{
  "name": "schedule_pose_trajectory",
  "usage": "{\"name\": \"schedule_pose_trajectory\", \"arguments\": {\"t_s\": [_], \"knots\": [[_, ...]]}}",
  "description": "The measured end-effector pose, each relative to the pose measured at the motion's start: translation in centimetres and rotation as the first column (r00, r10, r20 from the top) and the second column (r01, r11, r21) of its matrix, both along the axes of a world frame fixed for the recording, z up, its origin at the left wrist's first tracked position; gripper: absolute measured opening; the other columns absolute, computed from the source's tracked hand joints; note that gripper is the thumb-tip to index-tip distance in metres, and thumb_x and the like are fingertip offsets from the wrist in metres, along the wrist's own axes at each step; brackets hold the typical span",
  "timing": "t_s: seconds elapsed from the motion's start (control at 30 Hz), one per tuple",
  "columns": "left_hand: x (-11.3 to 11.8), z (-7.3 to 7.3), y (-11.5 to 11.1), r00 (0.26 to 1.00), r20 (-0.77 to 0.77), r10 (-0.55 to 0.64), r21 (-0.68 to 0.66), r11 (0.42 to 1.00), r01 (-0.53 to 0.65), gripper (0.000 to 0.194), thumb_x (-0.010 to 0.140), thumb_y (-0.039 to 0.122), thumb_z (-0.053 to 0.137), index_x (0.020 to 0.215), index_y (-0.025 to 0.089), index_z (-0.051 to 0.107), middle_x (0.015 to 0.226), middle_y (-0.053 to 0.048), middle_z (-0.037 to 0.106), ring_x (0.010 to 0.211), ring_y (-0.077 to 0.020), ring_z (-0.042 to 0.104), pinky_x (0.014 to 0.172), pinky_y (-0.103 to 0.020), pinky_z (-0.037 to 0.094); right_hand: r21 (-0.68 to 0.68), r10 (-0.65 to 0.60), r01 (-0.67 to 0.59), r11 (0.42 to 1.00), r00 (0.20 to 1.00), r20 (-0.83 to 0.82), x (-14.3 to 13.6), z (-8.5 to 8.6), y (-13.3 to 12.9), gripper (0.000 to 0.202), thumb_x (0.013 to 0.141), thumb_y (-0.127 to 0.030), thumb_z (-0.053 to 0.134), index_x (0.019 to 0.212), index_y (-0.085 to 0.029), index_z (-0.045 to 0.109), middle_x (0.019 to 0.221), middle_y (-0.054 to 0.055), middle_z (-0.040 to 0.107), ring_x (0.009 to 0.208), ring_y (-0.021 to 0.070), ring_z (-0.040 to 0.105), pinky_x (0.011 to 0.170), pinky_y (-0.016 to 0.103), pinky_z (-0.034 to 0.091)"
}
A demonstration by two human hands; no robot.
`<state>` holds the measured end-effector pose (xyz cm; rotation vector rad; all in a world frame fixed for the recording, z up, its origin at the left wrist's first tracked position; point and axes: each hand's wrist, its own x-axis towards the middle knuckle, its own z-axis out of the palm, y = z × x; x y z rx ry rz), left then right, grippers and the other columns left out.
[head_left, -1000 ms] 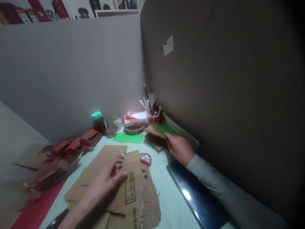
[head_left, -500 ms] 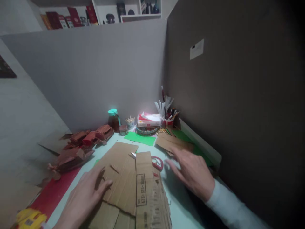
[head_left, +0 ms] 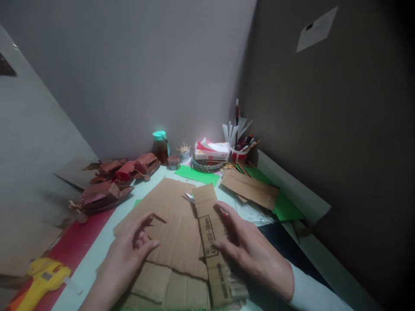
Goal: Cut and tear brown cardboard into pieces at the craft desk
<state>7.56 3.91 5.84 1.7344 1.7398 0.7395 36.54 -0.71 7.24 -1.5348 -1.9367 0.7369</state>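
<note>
My right hand (head_left: 249,246) grips the right edge of a printed cardboard strip (head_left: 209,229), thumb on its face and fingers over the far side. My left hand (head_left: 129,255) rests at the left of a torn-edged cardboard piece (head_left: 181,237), fingers curved and thumb apart, nothing plainly held. This piece has a dark slit near the left fingers and lies over a larger cardboard sheet (head_left: 168,192). The blade of a pair of scissors (head_left: 189,197) shows beside the strip's upper end; the rest is mostly hidden. Smaller cardboard pieces (head_left: 152,280) lie nearest me.
Reddish-brown model boats (head_left: 106,194) stand at left, above a yellow glue gun (head_left: 48,276). Behind are a teal-lidded jar (head_left: 160,149), a toothpick cup (head_left: 183,152), a tissue pack (head_left: 212,151) and a pen holder (head_left: 240,154). More cardboard (head_left: 249,188) lies right, over green sheets.
My right hand has moved from hovering over the table's right side onto the printed strip and taken hold of it. The strip has tilted slightly. The view has tipped downward.
</note>
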Motion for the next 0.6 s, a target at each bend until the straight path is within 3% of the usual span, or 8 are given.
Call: {"name": "schedule_pose_trajectory", "arguments": {"t_s": [0.17, 0.3, 0.4, 0.5, 0.6], "knots": [[0.6, 0.6, -0.2, 1.0, -0.001, 0.002, -0.023, 1.0, -0.002, 0.08, 0.06, 0.056, 0.065, 0.126, 0.012, 0.06, 0.117, -0.016, 0.065, 0.103, -0.0343, 0.059, 0.092, -0.044, 0.042, 0.144, -0.123, 0.127, 0.981, 0.992, -0.034, 2.0, 0.5, 1.2, 0.053, 0.093, -0.039, 0.05, 0.141, -0.02, 0.04, 0.1, 0.005, 0.068, 0.088, 0.0237, 0.064, 0.078, 0.034, 0.05], [0.4, 0.7, -0.2, 1.0, -0.017, 0.006, 0.013, 1.0, -0.005, 0.072, 0.057, 0.056, 0.067, 0.118, 0.017, 0.066, 0.119, -0.014, 0.066, 0.109, -0.0341, 0.058, 0.095, -0.044, 0.04, 0.279, -0.248, 0.238, 0.93, 0.969, 0.001, 4.1, 0.6, 2.4, 0.052, 0.091, -0.036, 0.049, 0.138, -0.015, 0.044, 0.095, 0.009, 0.066, 0.082, 0.0256, 0.064, 0.076, 0.037, 0.05], [-0.2, 0.9, -0.5, 0.999, -0.022, 0.038, 0.058, 0.998, -0.037, 0.068, 0.059, 0.055, 0.07, 0.121, 0.027, 0.063, 0.106, -0.005, 0.065, 0.097, -0.0281, 0.06, 0.086, -0.039, 0.042, 0.36, -0.309, 0.275, 0.891, 0.95, 0.039, 5.5, 0.1, 3.2, 0.054, 0.089, -0.035, 0.05, 0.137, -0.012, 0.044, 0.103, 0.014, 0.067, 0.084, 0.0283, 0.066, 0.08, 0.042, 0.051], [-0.6, 1.9, -1.1, 0.998, 0.0, 0.06, 0.084, 0.995, -0.059, 0.073, 0.061, 0.057, 0.072, 0.129, 0.036, 0.056, 0.088, 0.003, 0.058, 0.072, -0.0205, 0.057, 0.07, -0.034, 0.042, 0.454, -0.298, 0.226, 0.862, 0.95, 0.091, 6.0, -0.2, 3.5, 0.053, 0.087, -0.038, 0.051, 0.132, -0.01, 0.049, 0.125, 0.021, 0.062, 0.109, 0.0352, 0.06, 0.095, 0.051, 0.046], [-0.7, 3.5, -1.5, 0.997, 0.042, 0.064, 0.109, 0.992, -0.068, 0.072, 0.061, 0.062, 0.07, 0.126, 0.032, 0.058, 0.077, 0.004, 0.06, 0.064, -0.018, 0.057, 0.059, -0.029, 0.043, 0.52, -0.26, 0.16, 0.839, 0.957, 0.125, 5.6, -0.3, 3.5, 0.046, 0.088, -0.038, 0.051, 0.124, -0.01, 0.056, 0.13, 0.022, 0.06, 0.121, 0.0367, 0.053, 0.103, 0.053, 0.041]]}}
